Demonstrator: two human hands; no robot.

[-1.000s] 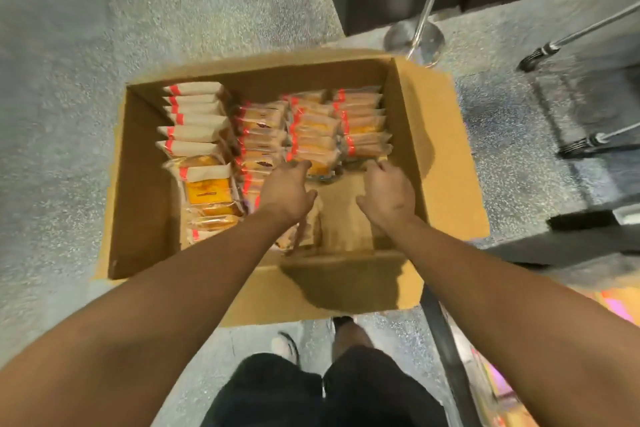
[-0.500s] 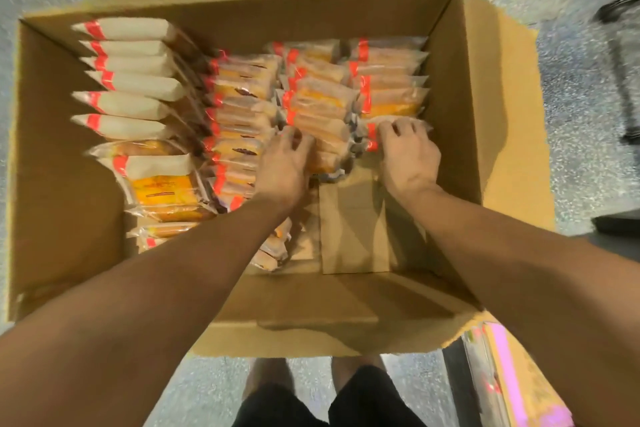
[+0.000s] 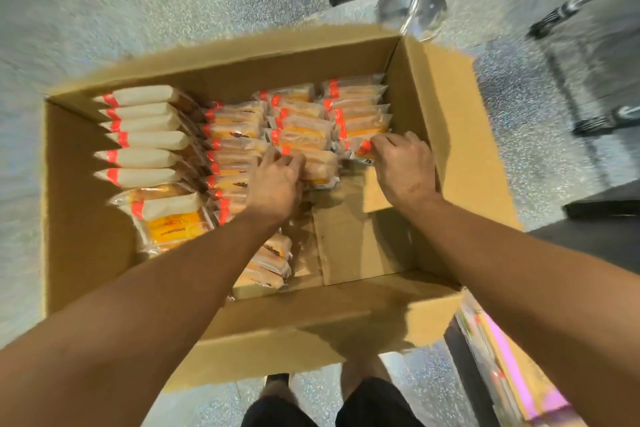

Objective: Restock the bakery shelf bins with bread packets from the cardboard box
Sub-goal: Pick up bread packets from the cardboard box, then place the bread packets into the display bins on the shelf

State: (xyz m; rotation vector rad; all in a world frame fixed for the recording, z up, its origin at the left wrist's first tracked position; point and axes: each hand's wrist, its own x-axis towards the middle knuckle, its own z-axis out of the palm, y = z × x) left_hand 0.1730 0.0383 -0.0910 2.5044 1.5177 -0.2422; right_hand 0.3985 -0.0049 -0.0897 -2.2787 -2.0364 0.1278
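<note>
Both hands moved deeper: left hand (image 3: 275,184), right hand (image 3: 401,163) gripping packets (image 3: 311,163).

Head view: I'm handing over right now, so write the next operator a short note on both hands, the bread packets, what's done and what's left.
Left hand: fingers curled onto a bread packet at the near end of a middle row.
Right hand: pinching the red-banded end of the nearest packet in the right-hand row.
Cardboard box: open on the floor, several rows of packets inside, bare bottom in the near right part.
Done: both hands have a hold; nothing lifted clear yet.
Left: lift these packets out, carry them to the shelf bins (out of view), then repeat for the rest.
</note>
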